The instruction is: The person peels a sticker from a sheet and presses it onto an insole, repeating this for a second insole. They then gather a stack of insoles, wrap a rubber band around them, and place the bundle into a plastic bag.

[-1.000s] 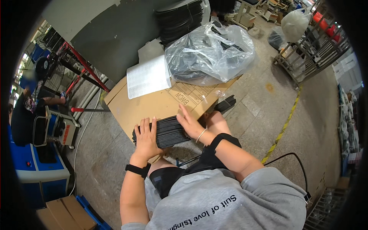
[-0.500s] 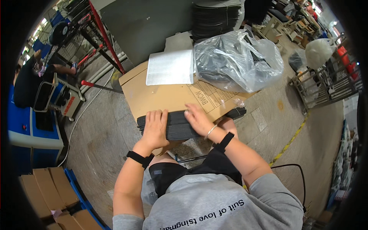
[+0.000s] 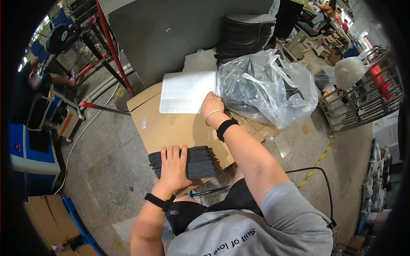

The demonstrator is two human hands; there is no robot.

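Note:
A stack of thin dark grey flat pieces [image 3: 200, 163] lies on the near end of a flattened brown cardboard sheet [image 3: 171, 126]. My left hand [image 3: 174, 166] rests flat on top of that stack, fingers spread. My right hand [image 3: 212, 105] reaches far forward and touches the right edge of a white stack of paper sheets [image 3: 186, 91] lying on the cardboard's far end. Just right of that hand sits a clear plastic bag [image 3: 267, 87] holding more dark pieces. Whether the right fingers pinch the paper is hidden.
A tall pile of dark round pieces [image 3: 245, 32] stands behind the bag against a grey panel. A red metal frame [image 3: 109, 45] and a blue machine [image 3: 30, 145] are at left. Wire racks [image 3: 363, 94] stand at right, brown cartons [image 3: 47, 222] at lower left. Another person sits at far left.
My right hand left the dark stack and reached forward to the white paper's edge. My left hand stayed on the stack. The view shifted.

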